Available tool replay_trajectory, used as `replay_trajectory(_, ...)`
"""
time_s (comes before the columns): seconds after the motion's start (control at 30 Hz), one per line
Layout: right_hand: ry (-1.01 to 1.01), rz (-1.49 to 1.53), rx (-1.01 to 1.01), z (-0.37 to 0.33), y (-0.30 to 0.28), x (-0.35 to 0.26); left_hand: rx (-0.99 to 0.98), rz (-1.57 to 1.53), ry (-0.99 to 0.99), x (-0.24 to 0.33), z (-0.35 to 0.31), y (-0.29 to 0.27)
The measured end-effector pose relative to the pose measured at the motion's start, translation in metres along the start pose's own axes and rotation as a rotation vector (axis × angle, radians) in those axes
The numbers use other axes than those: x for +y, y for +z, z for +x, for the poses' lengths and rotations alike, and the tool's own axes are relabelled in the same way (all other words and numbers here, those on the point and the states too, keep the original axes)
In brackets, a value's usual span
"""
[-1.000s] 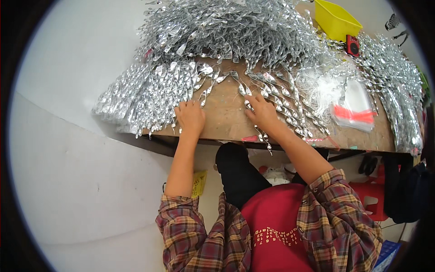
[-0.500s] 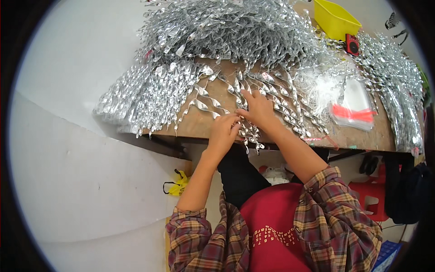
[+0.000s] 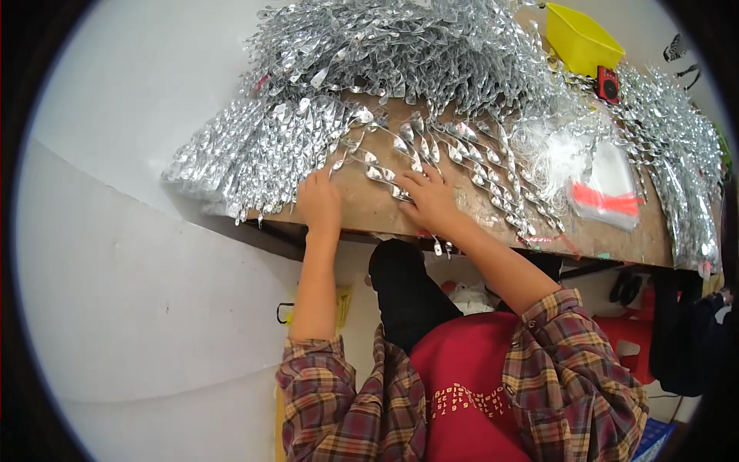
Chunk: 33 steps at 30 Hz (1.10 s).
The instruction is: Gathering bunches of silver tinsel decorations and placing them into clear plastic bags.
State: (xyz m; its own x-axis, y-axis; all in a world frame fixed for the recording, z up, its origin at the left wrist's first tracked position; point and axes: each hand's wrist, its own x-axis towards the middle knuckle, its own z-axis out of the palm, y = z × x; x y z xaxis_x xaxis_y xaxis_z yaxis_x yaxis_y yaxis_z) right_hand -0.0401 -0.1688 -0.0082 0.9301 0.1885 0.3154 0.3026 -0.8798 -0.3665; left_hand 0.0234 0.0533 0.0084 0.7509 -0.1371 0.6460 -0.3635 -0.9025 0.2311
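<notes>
Silver foil strips twisted into spirals (image 3: 481, 169) lie in strands across the brown table. My left hand (image 3: 319, 204) is at the right edge of the left bundle of spirals (image 3: 269, 142). Its fingers are bent together around the end of a silver spiral strand (image 3: 339, 158). To the right, my right hand (image 3: 433, 202) rests on several loose spiral strands with its fingers and thumb apart. Parts of these strands are hidden beneath it, and a few ends hang over the table's front edge below.
A large heap of silver spirals (image 3: 400, 58) covers the back of the table (image 3: 362, 208). Clear thread (image 3: 543, 158), plastic bags with an orange band (image 3: 606, 202), a yellow bin (image 3: 583, 38) and a small red device (image 3: 607, 85) stand right. More spirals (image 3: 681, 169) drape over the right end.
My left hand has moved left, away from my right hand, to the left bundle. My right hand has shifted slightly down and left, and its fingers lie lower on the strands.
</notes>
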Motion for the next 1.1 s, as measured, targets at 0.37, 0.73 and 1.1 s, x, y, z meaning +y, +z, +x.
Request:
replay_trajectory(0.37, 0.080, -0.058, 0.205, -0.021, -0.004, 0.023, -0.150, 0.078, 0.007, 0.032, -0.019, -0.001)
replay_trajectory(0.73, 0.046, -0.045, 0.220, -0.024, -0.006, 0.028, -0.220, 0.234, -0.213, -0.022, 0.009, -0.011)
replay_trajectory(1.1, 0.023, -0.047, 0.266, -0.024, -0.005, 0.029, -0.162, 0.245, -0.225, -0.052, -0.002, -0.013)
